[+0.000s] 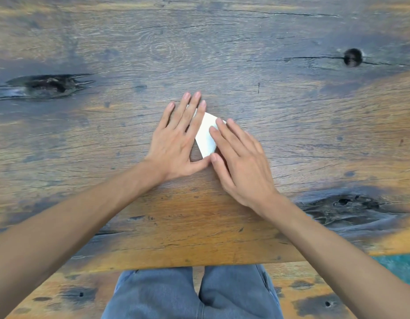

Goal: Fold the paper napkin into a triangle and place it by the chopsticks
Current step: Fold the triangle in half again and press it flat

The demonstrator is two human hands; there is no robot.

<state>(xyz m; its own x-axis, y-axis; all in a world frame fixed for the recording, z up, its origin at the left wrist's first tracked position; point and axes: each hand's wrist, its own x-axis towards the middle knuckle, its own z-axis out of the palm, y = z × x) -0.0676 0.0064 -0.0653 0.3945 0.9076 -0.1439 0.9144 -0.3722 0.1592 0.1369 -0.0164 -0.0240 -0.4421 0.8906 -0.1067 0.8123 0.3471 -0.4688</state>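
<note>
A white paper napkin (pixel 207 137) lies flat on the wooden table (pixel 199 54), mostly hidden beneath both of my hands. My left hand (pixel 178 139) rests palm down on its left part with the fingers spread, thumb reaching toward the napkin's near corner. My right hand (pixel 240 162) presses flat on its right part, fingertips on the paper. Only a pale strip of napkin shows between the hands. No chopsticks are in view.
The table top is worn wood with dark knots at the left (pixel 49 85), the far right (pixel 352 57) and the near right (pixel 346 208). Its near edge runs just above my jeans-covered knees (pixel 192 293). A wooden bench (pixel 61 295) shows below.
</note>
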